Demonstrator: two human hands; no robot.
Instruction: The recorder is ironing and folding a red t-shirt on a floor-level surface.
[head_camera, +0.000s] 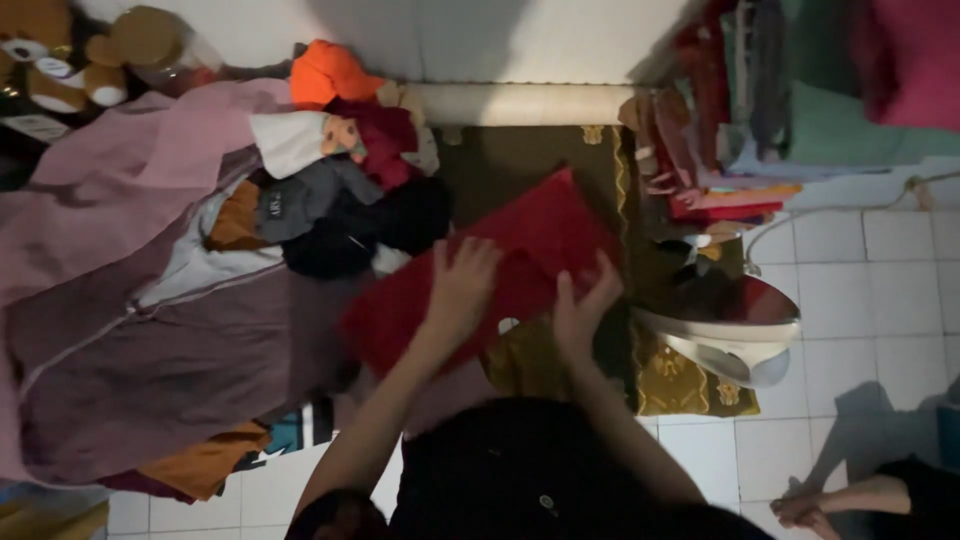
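Both hands (462, 285) (583, 305) flat, red cloth (540, 235)

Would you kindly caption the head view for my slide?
Both hands, left and right, press a red cloth flat on a mat beside an iron.

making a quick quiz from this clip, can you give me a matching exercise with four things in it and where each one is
Things:
1. red cloth
2. clothes iron
3. teddy bear
4. orange cloth

Places:
A. top left corner of the view
B. on its side on the patterned mat, right of the right hand
C. against the wall, on top of the clothes pile
D. under both hands, with the left hand pressing flat on it

Pairs: 1-D, 2-B, 3-A, 4-C
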